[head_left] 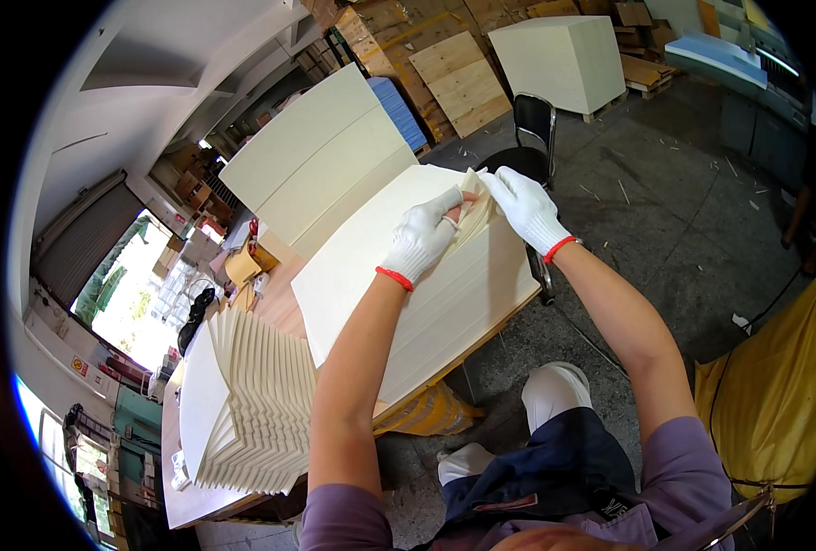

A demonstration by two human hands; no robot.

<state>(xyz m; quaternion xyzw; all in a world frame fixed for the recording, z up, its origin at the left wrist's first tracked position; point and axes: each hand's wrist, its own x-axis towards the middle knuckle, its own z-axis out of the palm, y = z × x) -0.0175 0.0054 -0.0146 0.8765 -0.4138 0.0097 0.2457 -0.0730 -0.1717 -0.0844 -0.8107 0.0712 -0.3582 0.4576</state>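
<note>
A thick stack of cream paper sheets (417, 335) lies on the wooden table in front of me. At its far right corner several top sheets (475, 220) are bent up and slightly fanned. My left hand (422, 237), in a white knit glove with a red cuff and bare fingertips showing, is closed on the edge of these sheets. My right hand (525, 213), gloved alike, pinches the raised corner just to the right. How many sheets lie in each grip is hidden.
A fanned pile of paper (256, 404) stands at the table's left end, and a tall paper stack (325, 156) behind. A black chair (534, 129) is beyond the right corner. Farther off stand a wrapped pale block (564, 64) on a pallet, and a yellow sack (775, 367) at right.
</note>
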